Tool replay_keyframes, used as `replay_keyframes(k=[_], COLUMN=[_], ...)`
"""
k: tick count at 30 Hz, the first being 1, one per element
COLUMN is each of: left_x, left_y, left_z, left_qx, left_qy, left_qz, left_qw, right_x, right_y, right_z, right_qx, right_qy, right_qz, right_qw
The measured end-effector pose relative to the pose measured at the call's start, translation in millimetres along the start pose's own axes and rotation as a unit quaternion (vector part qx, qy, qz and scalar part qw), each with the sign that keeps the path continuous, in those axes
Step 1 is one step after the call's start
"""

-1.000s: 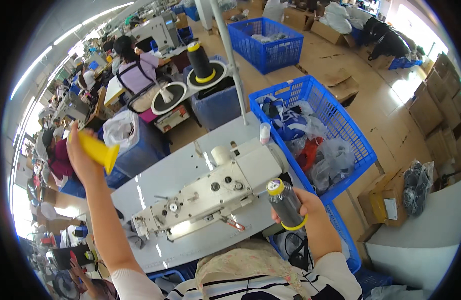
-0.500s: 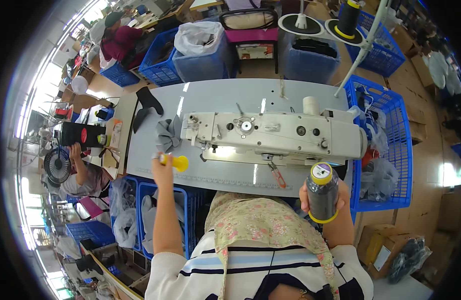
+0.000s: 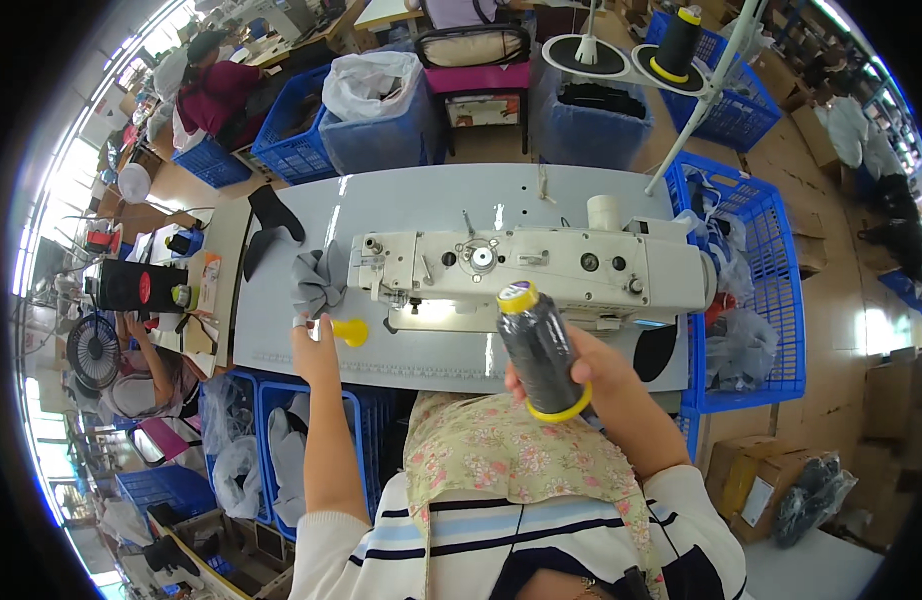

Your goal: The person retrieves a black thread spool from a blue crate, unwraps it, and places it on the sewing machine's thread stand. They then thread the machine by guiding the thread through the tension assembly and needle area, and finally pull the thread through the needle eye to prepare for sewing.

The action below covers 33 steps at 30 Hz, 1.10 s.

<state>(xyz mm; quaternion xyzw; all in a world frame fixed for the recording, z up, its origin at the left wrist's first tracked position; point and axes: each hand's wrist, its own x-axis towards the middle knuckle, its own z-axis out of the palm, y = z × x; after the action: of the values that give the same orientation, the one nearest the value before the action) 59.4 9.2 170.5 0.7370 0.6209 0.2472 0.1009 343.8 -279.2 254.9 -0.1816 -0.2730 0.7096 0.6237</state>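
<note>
The right hand [image 3: 593, 366], fingers wrapped round it, holds a tilted, glossy dark-grey, yellow-ended thread cone [image 3: 538, 350] before the sewing machine [image 3: 536, 262]; the left hand [image 3: 316, 353] grips a yellow spool [image 3: 352, 332] over the worktop [image 3: 411, 195].

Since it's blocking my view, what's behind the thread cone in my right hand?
Around the cone show the machine, table and apron. The fingers of your right hand reach around it; their middle parts, and anything else directly behind, are covered.
</note>
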Motion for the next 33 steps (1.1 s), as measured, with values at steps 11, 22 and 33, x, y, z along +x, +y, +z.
replay_keyframes(k=[11, 22, 33], left_x=[-103.5, -102.5, -79.7], left_y=[202.1, 175.1, 151.3], left_z=[-76.3, -68.0, -62.9], left_qx=[-0.593, -0.616, -0.626], left_qy=[-0.343, -0.191, -0.116], left_qz=[0.137, 0.132, -0.036], left_qw=[0.715, 0.753, 0.771], right_x=[36.6, 48.1, 80.2], right_y=[34.7, 49.6, 60.5], right_z=[30.1, 49.9, 54.0], right_qx=[-0.097, -0.27, -0.3], right_qy=[0.149, 0.18, 0.182], right_qz=[0.033, 0.027, 0.07], right_qw=[0.983, 0.945, 0.934])
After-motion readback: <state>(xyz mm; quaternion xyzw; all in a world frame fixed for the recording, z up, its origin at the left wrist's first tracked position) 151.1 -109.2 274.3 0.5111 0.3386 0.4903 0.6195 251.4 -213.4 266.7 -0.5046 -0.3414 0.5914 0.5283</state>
